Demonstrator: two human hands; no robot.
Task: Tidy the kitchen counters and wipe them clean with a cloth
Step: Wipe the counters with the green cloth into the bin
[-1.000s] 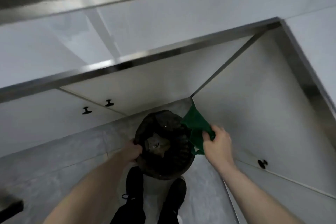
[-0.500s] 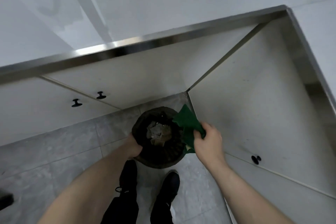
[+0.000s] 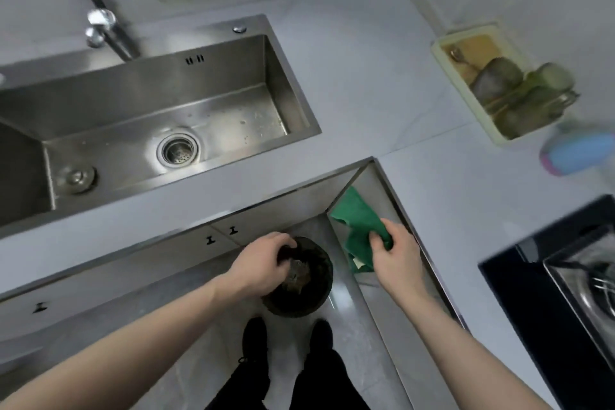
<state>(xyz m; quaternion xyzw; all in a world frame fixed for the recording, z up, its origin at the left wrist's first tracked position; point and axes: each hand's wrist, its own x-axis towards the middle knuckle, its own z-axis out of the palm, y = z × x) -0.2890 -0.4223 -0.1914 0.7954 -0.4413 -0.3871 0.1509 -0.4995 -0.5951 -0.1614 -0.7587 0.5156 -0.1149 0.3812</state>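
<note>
A green cloth hangs from my right hand, which is closed on it in front of the cabinet corner, below the counter edge. My left hand grips the near rim of a round black bin lined with a dark bag, standing on the floor by my feet. Scraps lie inside the bin. The pale L-shaped counter runs above both hands.
A steel sink with a tap is set in the counter at left. At the right stand a pale tray with cups, a blue bottle and a black hob. Cabinet doors with black knobs face the grey floor.
The view has risen, so the sink and counter top now show. The bin sits lower on the floor. My left hand stays on its rim; my right hand has lifted the cloth slightly.
</note>
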